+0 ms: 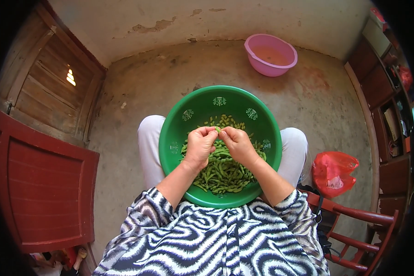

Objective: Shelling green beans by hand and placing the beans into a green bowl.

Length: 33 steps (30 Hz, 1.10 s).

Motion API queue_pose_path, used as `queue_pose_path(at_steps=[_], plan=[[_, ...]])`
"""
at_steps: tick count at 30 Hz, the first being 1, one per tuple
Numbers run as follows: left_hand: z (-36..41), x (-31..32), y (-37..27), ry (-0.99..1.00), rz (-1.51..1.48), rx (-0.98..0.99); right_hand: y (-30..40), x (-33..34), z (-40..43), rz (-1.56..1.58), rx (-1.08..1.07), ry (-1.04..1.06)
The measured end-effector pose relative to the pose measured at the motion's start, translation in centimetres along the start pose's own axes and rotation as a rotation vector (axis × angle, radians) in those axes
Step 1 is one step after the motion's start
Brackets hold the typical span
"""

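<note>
A green plastic basin point(220, 93) with cut-out patterns in its wall rests on my lap between my knees. Many green soybean pods point(224, 172) are heaped in its near part, partly under my hands. Shelled beans point(227, 120) lie at its far side. Over the middle of the basin, my left hand point(201, 143) and my right hand point(238, 143) meet at the fingertips. Both pinch one small green pod point(217, 129) between thumbs and forefingers. Fingers cover most of that pod.
A pink basin point(270, 57) holding brownish liquid stands on the floor near the wall. To my right are a red plastic bag point(334, 174), a red wooden chair point(358, 214) and a dark cabinet point(369, 82). At left are a red door panel point(46, 186) and a wooden door point(50, 82).
</note>
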<state>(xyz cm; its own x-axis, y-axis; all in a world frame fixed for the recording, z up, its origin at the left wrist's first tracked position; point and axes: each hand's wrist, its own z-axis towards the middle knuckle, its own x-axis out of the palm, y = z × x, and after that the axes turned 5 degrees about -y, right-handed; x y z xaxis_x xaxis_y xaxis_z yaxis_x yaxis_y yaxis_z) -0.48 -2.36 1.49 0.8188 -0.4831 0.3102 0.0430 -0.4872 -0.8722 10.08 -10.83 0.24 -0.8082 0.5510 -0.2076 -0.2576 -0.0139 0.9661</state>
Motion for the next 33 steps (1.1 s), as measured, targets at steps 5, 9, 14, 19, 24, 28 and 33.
queue_pose_path(at_steps=[5,9,14,19,24,28,33], plan=[[-0.2,0.8,0.6,-0.062,0.049,0.09,0.4,-0.7,0.2,0.457,0.39,0.114],[0.1,0.7,1.3,-0.046,0.065,0.165,0.5,-1.0,0.2,0.688,0.53,0.192],[0.2,0.9,1.5,-0.046,0.054,0.178,0.1,-1.0,0.2,0.742,0.572,0.195],[0.4,0.3,1.1,-0.009,0.017,0.147,0.7,-0.9,0.4,0.848,0.625,0.235],[-0.4,0.2,0.4,0.029,-0.076,0.091,0.6,-0.8,0.5,0.831,0.597,0.203],[-0.3,-0.2,0.2,0.042,-0.062,0.053,0.5,-0.5,0.4,0.732,0.566,0.206],[-0.3,-0.3,0.0,0.045,-0.038,0.052,0.8,-0.4,0.2,0.647,0.527,0.185]])
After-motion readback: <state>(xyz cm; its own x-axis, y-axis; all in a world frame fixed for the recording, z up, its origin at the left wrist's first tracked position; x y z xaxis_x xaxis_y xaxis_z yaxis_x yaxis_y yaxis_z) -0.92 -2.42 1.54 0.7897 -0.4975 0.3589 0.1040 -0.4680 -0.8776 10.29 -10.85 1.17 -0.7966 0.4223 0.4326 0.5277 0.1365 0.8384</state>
